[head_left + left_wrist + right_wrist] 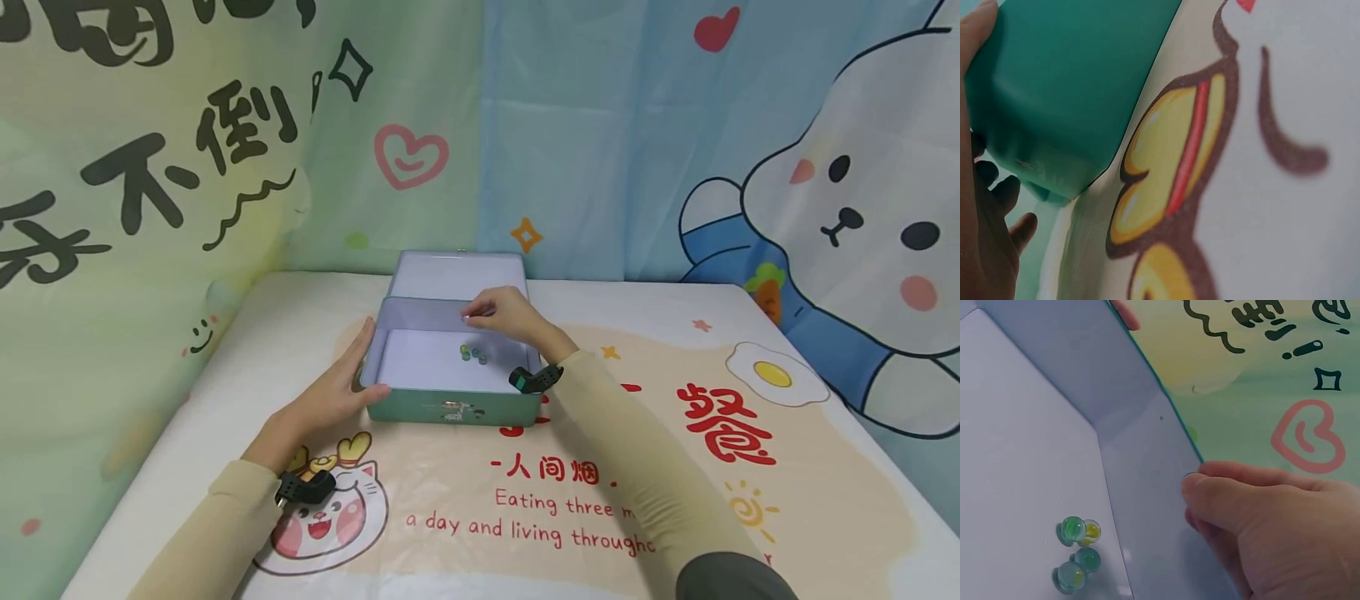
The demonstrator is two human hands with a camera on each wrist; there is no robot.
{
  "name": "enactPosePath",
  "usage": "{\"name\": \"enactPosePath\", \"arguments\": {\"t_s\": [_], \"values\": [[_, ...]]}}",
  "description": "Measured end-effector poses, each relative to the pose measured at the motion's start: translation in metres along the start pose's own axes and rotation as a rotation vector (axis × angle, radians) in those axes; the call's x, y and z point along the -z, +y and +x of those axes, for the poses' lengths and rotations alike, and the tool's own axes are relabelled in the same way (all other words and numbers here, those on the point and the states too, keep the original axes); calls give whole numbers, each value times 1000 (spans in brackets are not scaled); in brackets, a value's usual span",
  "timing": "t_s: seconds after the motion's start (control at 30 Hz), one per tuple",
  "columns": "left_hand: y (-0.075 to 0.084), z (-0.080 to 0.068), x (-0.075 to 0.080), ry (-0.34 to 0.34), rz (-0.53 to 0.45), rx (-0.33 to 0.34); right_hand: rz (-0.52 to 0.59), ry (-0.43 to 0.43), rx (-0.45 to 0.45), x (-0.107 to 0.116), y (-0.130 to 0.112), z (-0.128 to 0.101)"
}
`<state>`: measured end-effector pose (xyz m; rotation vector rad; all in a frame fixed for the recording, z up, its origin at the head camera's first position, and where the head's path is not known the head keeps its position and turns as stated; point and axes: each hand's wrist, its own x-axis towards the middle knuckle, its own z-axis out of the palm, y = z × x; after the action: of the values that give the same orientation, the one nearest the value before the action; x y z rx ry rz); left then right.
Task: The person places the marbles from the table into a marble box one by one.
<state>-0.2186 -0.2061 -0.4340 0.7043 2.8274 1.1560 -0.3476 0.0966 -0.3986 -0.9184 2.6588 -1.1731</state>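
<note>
1. Both hands work at the tin box [450, 392]: the left hand [341, 392] lies flat, fingers straight, against its left wall, likely to steady it.
2. Over the box's far wall, the right hand [504, 315] hovers with fingertips [1200, 487] pinched together, perhaps on something small; I cannot tell what.
3. Four glass marbles [1077, 553] cluster on the box floor.
4. Behind, the lid [457, 275] stands open; the box sits mid-table [750, 517], toward the far edge.
</note>
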Motion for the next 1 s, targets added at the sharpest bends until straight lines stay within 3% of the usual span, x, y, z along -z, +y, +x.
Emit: {"name": "enactPosePath", "arguments": {"t_s": [0.2, 0.6, 1.0], "values": [[-2, -2, 1, -8, -7, 7, -98, -64, -21, -5, 0, 0], [-5, 1, 1, -1, -7, 14, -317, -184, 27, -7, -3, 2], [-3, 1, 1, 2, -37, -3, -433, -242, -22, -9, -7, 4]]}}
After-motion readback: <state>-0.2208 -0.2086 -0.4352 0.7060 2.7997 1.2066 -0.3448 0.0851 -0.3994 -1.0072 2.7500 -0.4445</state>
